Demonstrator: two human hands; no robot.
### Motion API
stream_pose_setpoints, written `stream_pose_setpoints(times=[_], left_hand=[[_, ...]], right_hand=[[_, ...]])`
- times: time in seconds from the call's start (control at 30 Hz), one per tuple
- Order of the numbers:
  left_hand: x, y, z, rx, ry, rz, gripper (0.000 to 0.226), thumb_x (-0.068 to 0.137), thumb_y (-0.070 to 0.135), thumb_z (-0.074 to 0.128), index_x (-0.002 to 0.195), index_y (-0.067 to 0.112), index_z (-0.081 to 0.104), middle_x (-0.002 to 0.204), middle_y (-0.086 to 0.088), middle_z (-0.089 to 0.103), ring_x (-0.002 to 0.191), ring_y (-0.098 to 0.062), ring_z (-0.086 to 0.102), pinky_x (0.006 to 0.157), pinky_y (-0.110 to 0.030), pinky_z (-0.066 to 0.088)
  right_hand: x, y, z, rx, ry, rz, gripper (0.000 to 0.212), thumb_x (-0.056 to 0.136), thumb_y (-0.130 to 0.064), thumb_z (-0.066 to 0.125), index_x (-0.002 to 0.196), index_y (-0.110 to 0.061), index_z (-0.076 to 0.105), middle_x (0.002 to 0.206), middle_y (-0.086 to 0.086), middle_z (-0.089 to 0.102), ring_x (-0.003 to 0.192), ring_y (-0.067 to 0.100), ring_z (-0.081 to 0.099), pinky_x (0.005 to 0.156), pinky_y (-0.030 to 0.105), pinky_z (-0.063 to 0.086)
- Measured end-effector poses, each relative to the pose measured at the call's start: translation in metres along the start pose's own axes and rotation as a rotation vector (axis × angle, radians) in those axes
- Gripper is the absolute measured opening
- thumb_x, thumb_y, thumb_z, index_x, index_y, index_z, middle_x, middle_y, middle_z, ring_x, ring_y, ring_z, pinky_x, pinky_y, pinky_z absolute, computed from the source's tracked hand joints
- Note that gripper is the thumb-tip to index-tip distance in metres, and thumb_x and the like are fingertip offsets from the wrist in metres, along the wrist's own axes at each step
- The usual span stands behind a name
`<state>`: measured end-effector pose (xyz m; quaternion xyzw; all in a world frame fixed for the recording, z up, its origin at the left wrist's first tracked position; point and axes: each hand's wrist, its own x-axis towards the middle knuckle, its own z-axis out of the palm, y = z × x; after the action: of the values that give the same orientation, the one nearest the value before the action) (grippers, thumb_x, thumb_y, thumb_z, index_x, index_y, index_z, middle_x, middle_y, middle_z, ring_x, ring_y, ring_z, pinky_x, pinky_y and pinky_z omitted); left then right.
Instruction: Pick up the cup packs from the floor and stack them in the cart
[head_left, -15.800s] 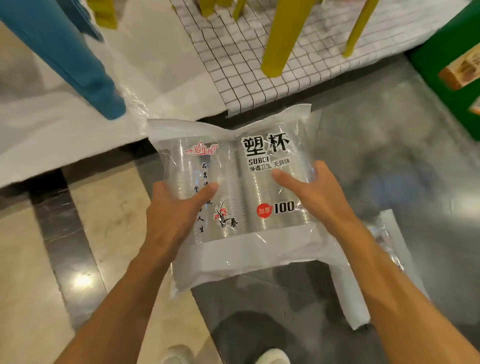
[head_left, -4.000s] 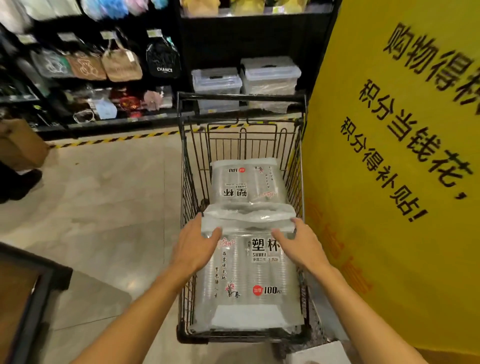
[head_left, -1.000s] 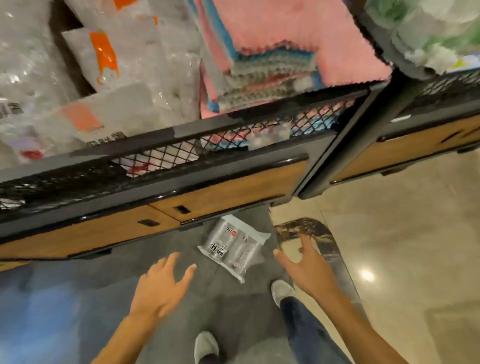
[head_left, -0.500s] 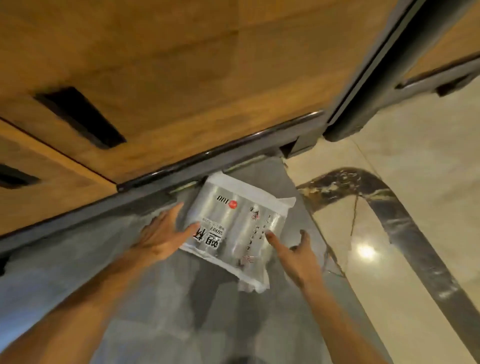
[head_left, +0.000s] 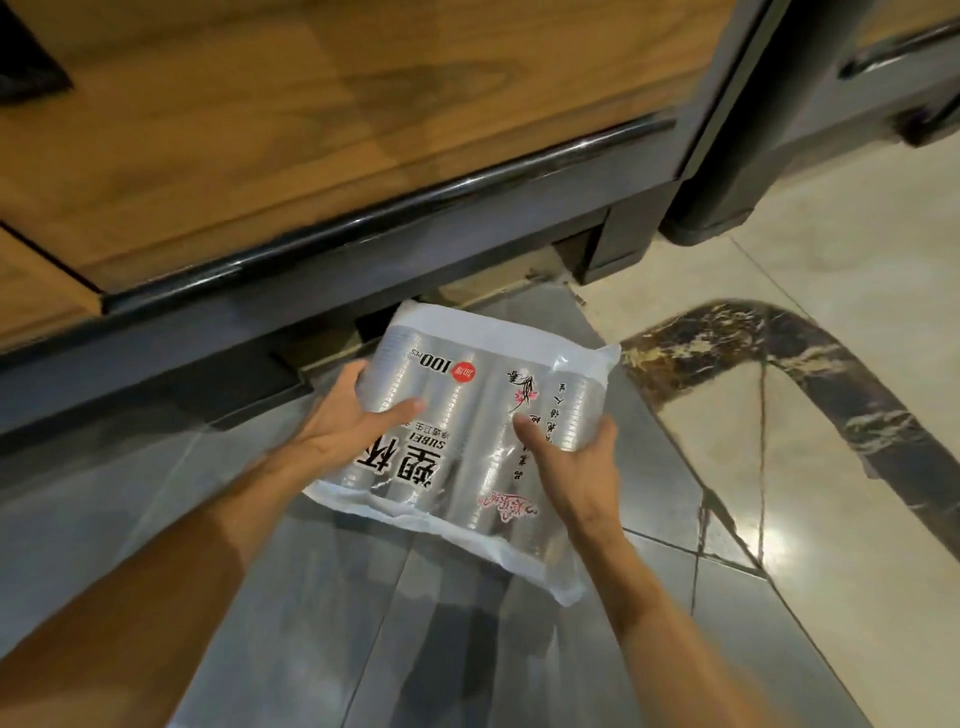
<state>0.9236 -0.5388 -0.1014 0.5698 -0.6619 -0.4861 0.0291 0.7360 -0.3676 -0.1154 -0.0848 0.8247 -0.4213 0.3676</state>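
Head view: the cup pack (head_left: 457, 447), a clear plastic bag of stacked cups with its print upside down to the camera, sits between both hands just in front of the wood-fronted shelf base (head_left: 311, 130). The left hand (head_left: 345, 423) grips its left edge, thumb laid across the top face and fingers curled round the far side. The right hand (head_left: 574, 467) grips the right edge the same way, thumb on top, fingers wrapped under. Whether the pack's near end touches the grey floor (head_left: 363, 623) cannot be told.
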Motion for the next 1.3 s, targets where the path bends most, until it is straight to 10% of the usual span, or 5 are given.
stream_pose_setpoints(times=[0.27, 0.87, 1.3], left_hand=[[-0.103, 0.116, 0.0, -0.038, 0.0, -0.06, 0.066, 0.083, 0.056, 0.077, 0.126, 0.025, 0.037, 0.107, 0.009, 0.06, 0.088, -0.007, 0.062, 0.062, -0.027, 0.046], [-0.497, 0.766, -0.236, 0.008, 0.08, 0.374, 0.095, 0.071, 0.081, 0.069, 0.145, 0.028, 0.041, 0.127, 0.006, 0.058, 0.114, -0.029, 0.06, 0.095, -0.046, 0.048], [-0.634, 0.989, -0.127, 0.126, -0.106, 0.727, 0.082, 0.078, 0.073, 0.067, 0.142, 0.029, 0.041, 0.105, 0.014, 0.051, 0.094, -0.017, 0.052, 0.079, -0.037, 0.038]], right_hand=[[-0.058, -0.093, -0.131, -0.055, 0.002, -0.028, 0.083, 0.071, -0.065, 0.086, 0.137, -0.03, 0.049, 0.111, -0.007, 0.071, 0.109, 0.029, 0.07, 0.101, 0.049, 0.055], [-0.389, -0.624, -0.615, 0.11, 0.152, -0.344, 0.078, 0.069, -0.072, 0.086, 0.135, -0.044, 0.055, 0.12, -0.018, 0.072, 0.112, 0.012, 0.07, 0.099, 0.045, 0.056], [-0.488, -0.627, -0.867, 0.236, 0.501, -0.295, 0.076, 0.073, -0.068, 0.085, 0.132, -0.038, 0.046, 0.119, -0.016, 0.066, 0.11, 0.013, 0.065, 0.096, 0.043, 0.054]])
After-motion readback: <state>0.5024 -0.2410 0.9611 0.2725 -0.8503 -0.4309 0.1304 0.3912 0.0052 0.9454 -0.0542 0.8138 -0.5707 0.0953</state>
